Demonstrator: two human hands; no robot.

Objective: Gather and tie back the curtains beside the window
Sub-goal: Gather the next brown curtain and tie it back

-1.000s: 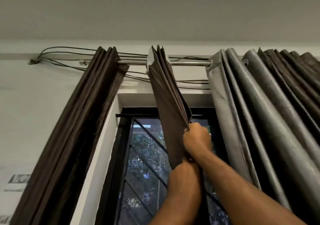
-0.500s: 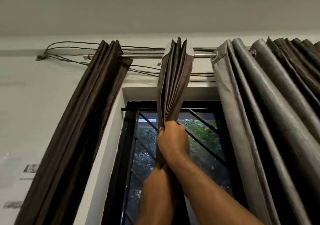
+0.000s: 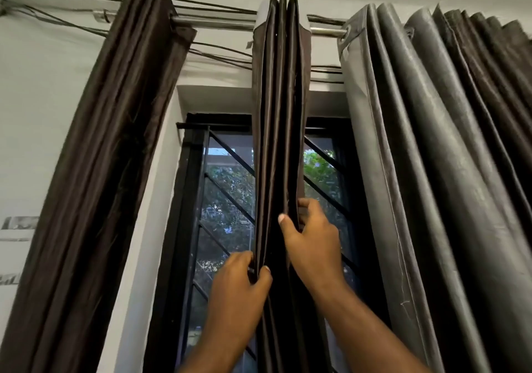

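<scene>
Hanging mid-window from the rod point(image 3: 218, 24), the brown curtain bundle point(image 3: 280, 119) is gripped: its left pleats are pinched by the left hand point(image 3: 239, 289), its right pleats clasped higher by the right hand point(image 3: 312, 239). Soft, light, slippery cloth is judged; mid-height hold advised. No tie-back is seen; the hem is cut off.
</scene>
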